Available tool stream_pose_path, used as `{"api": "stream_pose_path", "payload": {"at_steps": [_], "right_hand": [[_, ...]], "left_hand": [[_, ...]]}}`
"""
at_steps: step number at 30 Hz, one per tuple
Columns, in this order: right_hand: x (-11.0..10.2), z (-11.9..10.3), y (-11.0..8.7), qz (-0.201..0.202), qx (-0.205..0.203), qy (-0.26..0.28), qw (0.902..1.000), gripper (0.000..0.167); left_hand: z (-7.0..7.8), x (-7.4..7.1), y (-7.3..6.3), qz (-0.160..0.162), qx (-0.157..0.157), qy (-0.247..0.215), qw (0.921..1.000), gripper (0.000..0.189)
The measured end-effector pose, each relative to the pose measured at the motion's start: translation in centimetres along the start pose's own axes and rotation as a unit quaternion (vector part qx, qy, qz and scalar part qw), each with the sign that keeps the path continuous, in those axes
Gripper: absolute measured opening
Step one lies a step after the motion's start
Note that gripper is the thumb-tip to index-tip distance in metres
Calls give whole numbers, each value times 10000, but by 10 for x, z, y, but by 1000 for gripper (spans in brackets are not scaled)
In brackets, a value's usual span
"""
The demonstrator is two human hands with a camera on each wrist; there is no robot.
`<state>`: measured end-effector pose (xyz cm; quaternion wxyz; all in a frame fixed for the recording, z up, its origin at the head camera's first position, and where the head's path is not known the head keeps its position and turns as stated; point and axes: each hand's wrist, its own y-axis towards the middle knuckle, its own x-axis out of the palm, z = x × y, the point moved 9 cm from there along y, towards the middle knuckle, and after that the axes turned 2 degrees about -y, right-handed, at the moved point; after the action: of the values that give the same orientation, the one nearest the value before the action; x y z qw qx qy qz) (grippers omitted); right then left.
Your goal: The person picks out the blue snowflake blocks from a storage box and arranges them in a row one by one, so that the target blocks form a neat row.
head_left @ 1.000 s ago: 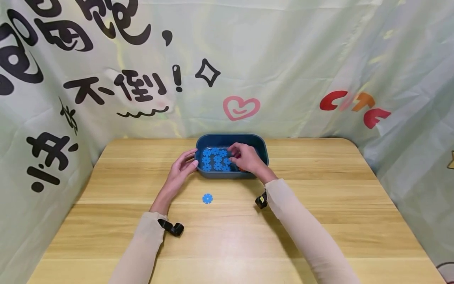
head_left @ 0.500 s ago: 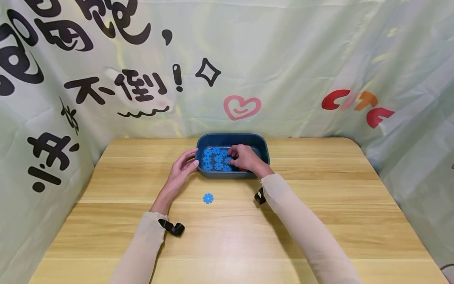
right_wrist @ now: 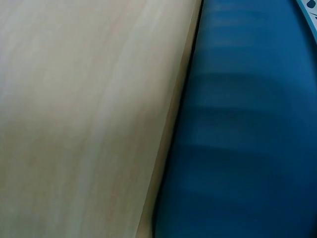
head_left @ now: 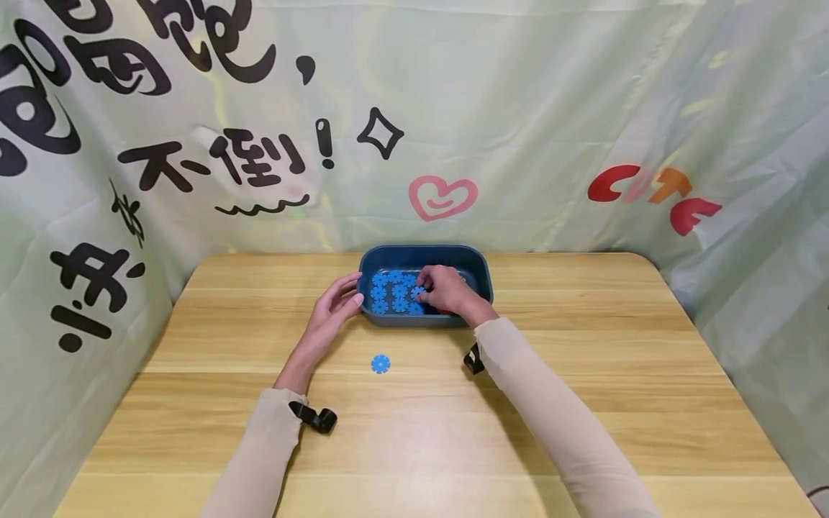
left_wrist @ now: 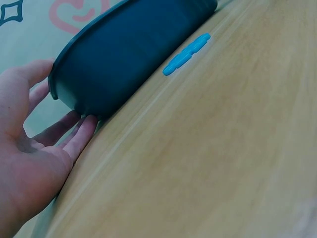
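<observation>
Beige sleeves, black wrist cameras

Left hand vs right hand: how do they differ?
The left hand touches the bin at its left end; the right hand reaches inside. The left hand's fingers are spread; the right hand's bend inward, apparently pinching a blue disc. Both emerge from beige sleeves.

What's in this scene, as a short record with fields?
Container: dark blue tub on a wooden table
Left hand grip: touching the tub's left end
Right hand grip: inside the tub, apparently pinching a blue flower piece
On the table: one loose blue piece, in front of the tub
Also inside: more blue pieces; something red, mostly hidden
Backdrop: pale printed cloth
</observation>
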<state>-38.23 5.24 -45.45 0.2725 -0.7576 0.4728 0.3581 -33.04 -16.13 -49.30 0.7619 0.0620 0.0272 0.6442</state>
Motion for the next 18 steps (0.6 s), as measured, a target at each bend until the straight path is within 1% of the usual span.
{"api": "stream_pose_path", "payload": {"at_steps": [5,9,12,15,18], "right_hand": [[-1,0,1,116,-7,35,9999,22],[-2,0,2,230,0,-91,9997,23],[-3,-1,3,311,-40,-170,9994,24],[-5,-2,2,387,-126,-59,9992,22],[-11,-3,-1,485,-227,180,9984,18]], "left_hand": [[0,-1,-1,21,-17,8,10000,50],[-1,-2,-1,29,-55,54,10000,49],[-1,-2,0,3,-2,44,10000,50],[-1,-2,0,-24,30,-57,10000,51],[-1,-1,1,-75,26,-133,9999,52]]}}
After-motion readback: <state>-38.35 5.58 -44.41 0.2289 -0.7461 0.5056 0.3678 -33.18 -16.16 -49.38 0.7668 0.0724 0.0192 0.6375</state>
